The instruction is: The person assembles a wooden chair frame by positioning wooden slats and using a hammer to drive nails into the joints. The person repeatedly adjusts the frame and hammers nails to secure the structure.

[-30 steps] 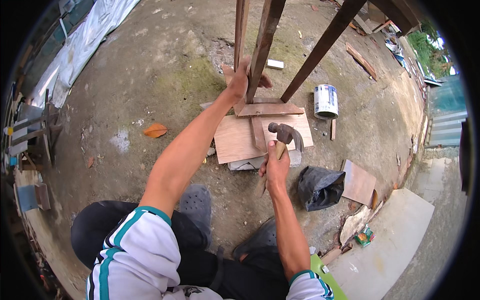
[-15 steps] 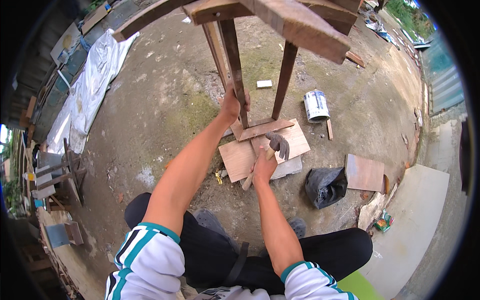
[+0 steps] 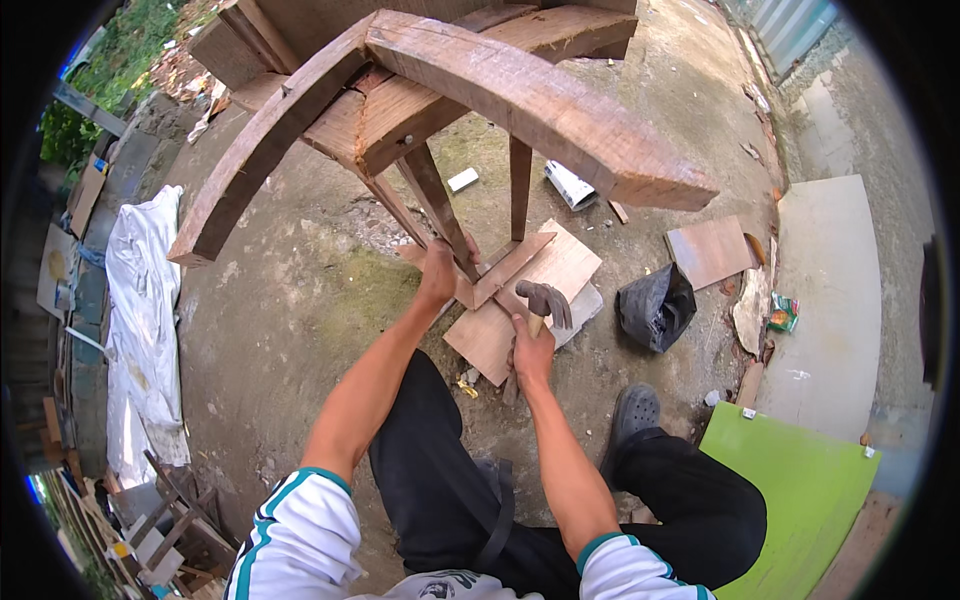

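A wooden stand (image 3: 540, 105) of brown timber rises in front of me, with its crossed top pieces close to the camera. My left hand (image 3: 438, 275) is closed around one of its legs (image 3: 432, 195), low down near the base. Under the joined base pieces (image 3: 518, 266) lies a pale plywood board (image 3: 478, 342) on the ground. In my right hand (image 3: 533, 352) is a claw hammer (image 3: 542, 300), gripped by its wooden handle with the metal head uppermost. The hammer head is beside the base, over the board as seen from here.
To the right are a black plastic bag (image 3: 655, 312), a plywood piece (image 3: 708, 250) and a green board (image 3: 790, 495). A paint can (image 3: 570, 187) and a small white block (image 3: 463, 180) lie beyond the stand. White sheeting (image 3: 145, 330) spreads at the left.
The view has shifted, and the stand's top now fills more of it. My right shoe has come into fuller view at the right. Both hands keep their holds.
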{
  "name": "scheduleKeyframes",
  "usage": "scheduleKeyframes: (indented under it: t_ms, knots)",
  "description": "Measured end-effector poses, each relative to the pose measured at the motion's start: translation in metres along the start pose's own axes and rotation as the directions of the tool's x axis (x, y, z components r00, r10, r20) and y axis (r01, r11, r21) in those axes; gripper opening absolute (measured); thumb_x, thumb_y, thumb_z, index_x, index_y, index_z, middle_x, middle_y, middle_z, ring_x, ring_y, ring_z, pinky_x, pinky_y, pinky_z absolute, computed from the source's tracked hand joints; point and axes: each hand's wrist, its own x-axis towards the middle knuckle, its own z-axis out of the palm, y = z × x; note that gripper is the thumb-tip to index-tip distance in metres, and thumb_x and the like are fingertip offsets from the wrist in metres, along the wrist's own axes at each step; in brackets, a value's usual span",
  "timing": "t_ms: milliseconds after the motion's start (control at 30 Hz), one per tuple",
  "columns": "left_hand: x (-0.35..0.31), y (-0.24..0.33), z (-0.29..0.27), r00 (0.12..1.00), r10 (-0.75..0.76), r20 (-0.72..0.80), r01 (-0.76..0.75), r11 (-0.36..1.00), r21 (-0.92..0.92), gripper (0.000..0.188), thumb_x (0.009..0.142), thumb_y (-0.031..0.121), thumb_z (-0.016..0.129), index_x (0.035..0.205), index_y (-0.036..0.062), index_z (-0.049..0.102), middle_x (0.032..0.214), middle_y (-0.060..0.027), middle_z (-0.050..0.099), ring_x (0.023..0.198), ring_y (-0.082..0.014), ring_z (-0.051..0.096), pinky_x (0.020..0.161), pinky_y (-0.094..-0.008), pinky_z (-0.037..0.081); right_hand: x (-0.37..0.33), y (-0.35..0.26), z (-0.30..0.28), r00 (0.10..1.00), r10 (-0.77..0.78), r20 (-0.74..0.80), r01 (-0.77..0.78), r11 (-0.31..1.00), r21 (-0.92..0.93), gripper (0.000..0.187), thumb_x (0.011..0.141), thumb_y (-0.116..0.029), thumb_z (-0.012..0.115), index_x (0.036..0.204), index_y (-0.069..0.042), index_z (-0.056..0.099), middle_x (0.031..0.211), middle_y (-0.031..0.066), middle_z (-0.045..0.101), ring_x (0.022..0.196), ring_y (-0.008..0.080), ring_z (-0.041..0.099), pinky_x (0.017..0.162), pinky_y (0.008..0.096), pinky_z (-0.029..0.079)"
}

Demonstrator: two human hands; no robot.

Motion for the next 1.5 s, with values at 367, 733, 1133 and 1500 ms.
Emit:
scheduleKeyframes:
  t_ms: [367,733,1133,1500]
  knots:
    - [0.003,-0.013,-0.018,0.97,-0.135,0.204,0.097,0.978,0.187,0.078,0.092,0.073,0.032,0.078,0.0005,0.058,0.069,-0.0071,0.061,0.067,-0.0177,0.059,0.063,-0.0334,0.047,-0.014,0.0,-0.002,0.993,-0.03,-0.111,0.009,0.983,-0.183,0.033,0.09,-0.03,0.066,0.09,0.003,0.06,0.058,0.0101,0.057,0.044,0.0221,0.056,0.042,0.0374,0.044]
    - [-0.013,-0.011,0.014,0.983,-0.162,0.09,0.125,0.939,0.322,0.095,0.073,0.091,0.025,0.084,0.0011,0.052,0.073,-0.0075,0.057,0.069,-0.018,0.06,0.061,-0.0327,0.048,0.002,0.002,-0.024,0.954,-0.143,-0.264,0.055,0.948,-0.314,0.035,0.083,-0.03,0.071,0.095,0.002,0.066,0.089,0.0244,0.067,0.086,0.0443,0.063,0.077,0.0478,0.047]
    - [-0.016,0.0,0.069,0.999,-0.052,0.004,0.048,0.947,0.319,0.085,0.083,0.084,0.034,0.066,0.0027,0.051,0.057,-0.0027,0.051,0.054,-0.0134,0.053,0.05,-0.0297,0.04,0.034,0.029,-0.048,0.831,-0.223,-0.51,0.104,0.962,-0.252,0.049,0.081,-0.037,0.074,0.092,0.009,0.064,0.096,0.0289,0.063,0.087,0.0463,0.061,0.078,0.0504,0.046]
    - [-0.029,-0.021,0.07,0.992,-0.06,-0.106,0.09,0.95,0.298,0.09,0.082,0.085,0.032,0.069,-0.0005,0.055,0.06,-0.0061,0.056,0.055,-0.016,0.054,0.052,-0.0317,0.042,0.037,0.028,-0.054,0.916,-0.114,-0.384,0.005,0.962,-0.272,0.04,0.077,-0.027,0.076,0.093,0.009,0.065,0.092,0.0256,0.064,0.088,0.0455,0.061,0.078,0.0502,0.047]
